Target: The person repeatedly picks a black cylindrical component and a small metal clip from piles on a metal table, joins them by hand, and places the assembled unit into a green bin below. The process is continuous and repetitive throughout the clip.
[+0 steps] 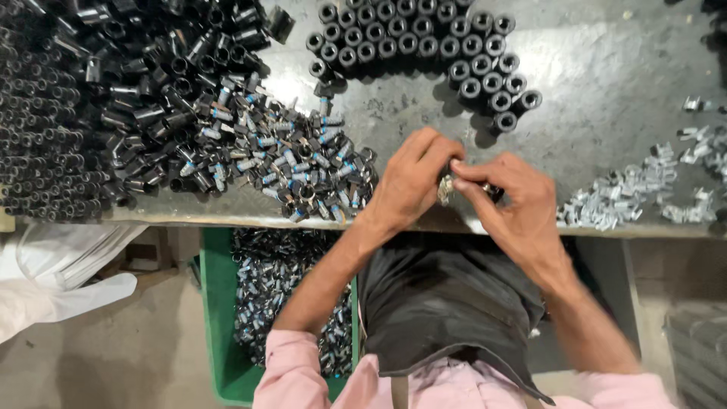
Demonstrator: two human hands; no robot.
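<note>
My left hand (413,178) and my right hand (509,208) meet at the near edge of the metal worktable (606,68). Their fingertips pinch a small black and silver part (447,188) between them; most of the part is hidden by the fingers. Left of my hands lies a heap of black parts with blue-and-silver screws (288,163). Behind my hands, black cylindrical sleeves (424,42) stand upright in rows. A pile of small silver metal clips (628,193) lies to the right of my right hand.
A big heap of loose black sleeves (83,98) fills the table's left. Under the table edge a green crate (216,326) holds several finished parts. White plastic sheeting (45,280) lies on the floor at left. A black cloth (447,303) covers my lap.
</note>
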